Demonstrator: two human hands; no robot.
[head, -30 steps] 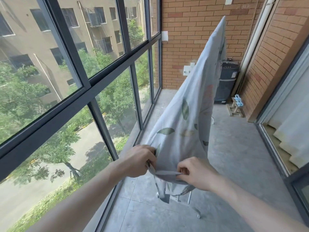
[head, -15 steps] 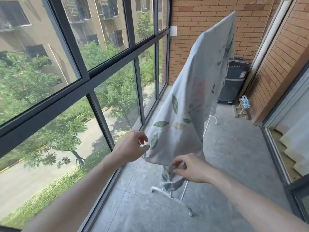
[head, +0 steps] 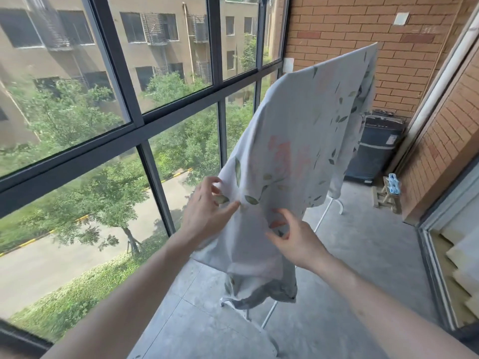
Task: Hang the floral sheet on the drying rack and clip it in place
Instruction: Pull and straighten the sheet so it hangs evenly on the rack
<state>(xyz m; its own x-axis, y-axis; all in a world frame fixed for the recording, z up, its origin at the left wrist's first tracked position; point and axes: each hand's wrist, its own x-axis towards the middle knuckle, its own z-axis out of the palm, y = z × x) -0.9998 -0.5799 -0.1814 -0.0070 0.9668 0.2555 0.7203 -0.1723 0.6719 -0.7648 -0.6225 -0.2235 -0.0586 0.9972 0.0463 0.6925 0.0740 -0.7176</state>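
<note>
1. There is a single view, from a camera worn on the person's head; no second view overlaps it.
2. It looks forward and down along the balcony, toward the far brick wall [head: 337, 27].
3. The glazed window wall [head: 145, 117] runs along the left of frame, the concrete floor [head: 363, 268] fills the lower right.
4. It sits close: both forearms enter from the bottom edge, and the floral sheet [head: 298, 141] hangs at arm's reach, mid-frame.
5. The wide lens bends the window frames.

A grey concrete floor [head: 363, 255] filled the lower right of the frame. On it stood the white feet of the drying rack [head: 334, 203], a small wooden stool [head: 387, 200] at right, and a dark appliance [head: 373, 151] against the brick wall.
</note>
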